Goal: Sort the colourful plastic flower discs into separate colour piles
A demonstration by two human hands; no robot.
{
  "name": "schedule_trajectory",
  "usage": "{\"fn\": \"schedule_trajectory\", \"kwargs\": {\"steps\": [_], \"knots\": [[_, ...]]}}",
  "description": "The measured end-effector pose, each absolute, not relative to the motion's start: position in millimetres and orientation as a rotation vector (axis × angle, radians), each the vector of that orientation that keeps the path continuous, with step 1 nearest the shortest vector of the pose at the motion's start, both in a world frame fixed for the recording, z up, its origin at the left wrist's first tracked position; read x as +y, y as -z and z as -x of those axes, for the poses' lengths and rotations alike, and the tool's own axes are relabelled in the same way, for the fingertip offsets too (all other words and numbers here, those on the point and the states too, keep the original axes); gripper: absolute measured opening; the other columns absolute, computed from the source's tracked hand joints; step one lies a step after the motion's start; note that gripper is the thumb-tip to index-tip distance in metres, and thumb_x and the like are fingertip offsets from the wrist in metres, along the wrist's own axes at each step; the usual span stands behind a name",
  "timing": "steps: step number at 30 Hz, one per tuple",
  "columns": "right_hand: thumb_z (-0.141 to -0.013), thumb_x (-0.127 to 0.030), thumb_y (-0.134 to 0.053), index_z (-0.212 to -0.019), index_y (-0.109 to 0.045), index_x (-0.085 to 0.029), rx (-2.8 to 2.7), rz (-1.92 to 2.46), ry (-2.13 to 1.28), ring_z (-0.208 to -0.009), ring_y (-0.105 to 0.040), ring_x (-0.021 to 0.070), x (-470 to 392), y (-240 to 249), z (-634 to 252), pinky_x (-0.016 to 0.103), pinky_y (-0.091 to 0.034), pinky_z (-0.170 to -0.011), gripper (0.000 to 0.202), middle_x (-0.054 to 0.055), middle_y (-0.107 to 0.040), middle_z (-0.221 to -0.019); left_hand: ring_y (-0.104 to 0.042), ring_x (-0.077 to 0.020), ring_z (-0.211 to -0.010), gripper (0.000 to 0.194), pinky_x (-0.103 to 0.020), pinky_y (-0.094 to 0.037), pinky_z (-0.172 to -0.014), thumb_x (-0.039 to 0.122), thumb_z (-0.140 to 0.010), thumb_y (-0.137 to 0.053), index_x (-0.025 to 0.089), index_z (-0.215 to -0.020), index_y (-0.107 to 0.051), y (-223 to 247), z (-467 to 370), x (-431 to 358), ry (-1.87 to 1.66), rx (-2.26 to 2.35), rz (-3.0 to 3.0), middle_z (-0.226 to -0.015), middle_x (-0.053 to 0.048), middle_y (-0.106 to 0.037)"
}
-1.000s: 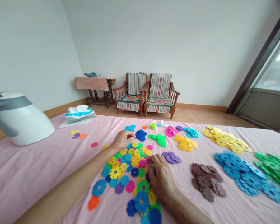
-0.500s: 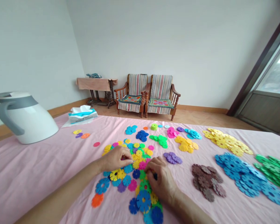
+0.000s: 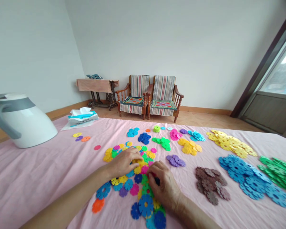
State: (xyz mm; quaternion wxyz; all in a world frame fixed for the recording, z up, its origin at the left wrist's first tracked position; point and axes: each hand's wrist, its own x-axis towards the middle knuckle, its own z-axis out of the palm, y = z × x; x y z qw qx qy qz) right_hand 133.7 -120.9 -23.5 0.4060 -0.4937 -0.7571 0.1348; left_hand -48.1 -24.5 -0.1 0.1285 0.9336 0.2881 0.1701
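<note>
Mixed flower-shaped plastic discs lie in a loose heap on the pink cloth. Over the heap's upper middle, my left hand [image 3: 125, 161] has its fingers apart above some yellow discs [image 3: 138, 169], with its fingertips close to them. My right hand [image 3: 164, 184] rests at the heap's right side, its fingers curled inward. Something dark and reddish shows between its thumb and fingers, too hidden to name. Just below the hands lie a blue disc [image 3: 146, 205] and an orange disc [image 3: 98, 205].
Sorted piles lie to the right: purple [image 3: 175, 161], brown [image 3: 207, 184], blue [image 3: 248, 178], yellow [image 3: 231, 143] and green [image 3: 278, 171]. Smaller piles sit behind the heap. A white jug [image 3: 35, 124] and a tissue box [image 3: 83, 118] stand at the left.
My left hand has moved slightly to the right and its fingers have spread from a pinch. My right hand has hardly moved. The view has shifted a little.
</note>
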Motion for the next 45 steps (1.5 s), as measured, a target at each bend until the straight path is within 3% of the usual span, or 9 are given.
{"fn": "schedule_trajectory", "kwargs": {"steps": [9, 14, 18, 23, 28, 33, 37, 41, 45], "knots": [[-0.079, -0.008, -0.048, -0.082, -0.061, -0.018, -1.752, 1.317, -0.332, -0.08, -0.054, 0.0179, -115, 34, -138, 0.03, -0.042, -0.072, 0.017, 0.004, -0.059, -0.082, -0.059, -0.0152, -0.082, 0.016, -0.026, -0.044, -0.076, 0.019, -0.083, -0.054, 0.02, -0.083, -0.069, 8, 55, -27, -0.754, 0.961, -2.51, -0.084, -0.002, -0.068], [-0.083, -0.017, -0.053, -0.093, -0.06, -0.019, -1.758, 1.352, -0.348, -0.085, -0.054, 0.0195, -113, 34, -139, 0.032, -0.042, -0.075, 0.013, 0.005, -0.059, -0.089, -0.059, -0.0127, -0.073, 0.014, -0.022, -0.044, -0.068, 0.014, -0.078, -0.057, 0.019, -0.08, -0.069, 4, 48, -42, -0.728, 0.962, -2.407, -0.078, -0.001, -0.066], [-0.085, -0.021, -0.053, -0.086, -0.059, -0.02, -1.808, 1.315, -0.363, -0.081, -0.054, 0.0187, -114, 34, -138, 0.031, -0.041, -0.072, 0.006, 0.004, -0.06, -0.084, -0.06, -0.0116, -0.069, 0.012, -0.021, -0.044, -0.065, 0.018, -0.081, -0.058, 0.02, -0.08, -0.069, 1, 39, -55, -0.719, 0.895, -2.373, -0.074, 0.0, -0.066], [-0.084, -0.017, -0.049, -0.077, -0.055, -0.019, -1.788, 1.329, -0.326, -0.076, -0.054, 0.0166, -114, 32, -139, 0.028, -0.04, -0.069, 0.01, 0.003, -0.059, -0.078, -0.061, -0.0147, -0.082, 0.015, -0.025, -0.046, -0.077, 0.028, -0.084, -0.056, 0.021, -0.09, -0.068, 5, 43, -47, -0.862, 0.978, -2.403, -0.087, -0.002, -0.068], [-0.083, -0.024, -0.047, -0.074, -0.055, -0.019, -1.658, 1.517, -0.223, -0.066, -0.054, 0.0147, -96, 20, -174, 0.025, -0.039, -0.062, 0.013, 0.001, -0.059, -0.07, -0.061, -0.0185, -0.085, 0.017, -0.03, -0.045, -0.079, 0.024, -0.084, -0.051, 0.019, -0.085, -0.067, 17, 69, -12, -1.045, 1.331, -2.494, -0.087, -0.005, -0.068], [-0.079, -0.031, -0.047, -0.077, -0.061, -0.021, -1.447, 1.961, -0.053, -0.069, -0.059, 0.0148, -67, 16, -257, 0.023, -0.04, -0.062, 0.017, 0.001, -0.066, -0.075, -0.059, -0.0203, -0.086, 0.015, -0.033, -0.044, -0.081, 0.023, -0.081, -0.052, 0.02, -0.08, -0.067, 32, 86, 9, -0.998, 1.419, -2.596, -0.086, -0.004, -0.068], [-0.075, -0.032, -0.048, -0.073, -0.065, -0.02, -1.342, 2.143, -0.044, -0.064, -0.06, 0.0182, -54, 22, -309, 0.025, -0.038, -0.055, 0.021, 0.003, -0.065, -0.067, -0.058, -0.0201, -0.088, 0.013, -0.033, -0.043, -0.082, 0.022, -0.081, -0.053, 0.02, -0.082, -0.066, 37, 86, 10, -0.964, 1.422, -2.61, -0.088, -0.004, -0.067], [-0.07, -0.034, -0.052, -0.064, -0.066, -0.019, -1.276, 2.277, -0.056, -0.057, -0.058, 0.0193, -51, 28, -328, 0.026, -0.036, -0.051, 0.021, 0.003, -0.063, -0.059, -0.058, -0.0202, -0.089, 0.013, -0.033, -0.043, -0.083, 0.022, -0.081, -0.052, 0.021, -0.083, -0.065, 37, 85, 10, -0.95, 1.419, -2.604, -0.09, -0.004, -0.066], [-0.066, -0.034, -0.055, -0.063, -0.066, -0.02, -1.213, 2.357, 0.002, -0.063, -0.058, 0.0227, -53, 28, -328, 0.029, -0.036, -0.054, 0.019, 0.007, -0.065, -0.065, -0.057, -0.0202, -0.09, 0.013, -0.033, -0.042, -0.083, 0.022, -0.081, -0.052, 0.021, -0.083, -0.065, 37, 85, 10, -0.942, 1.42, -2.604, -0.09, -0.004, -0.065]]}}
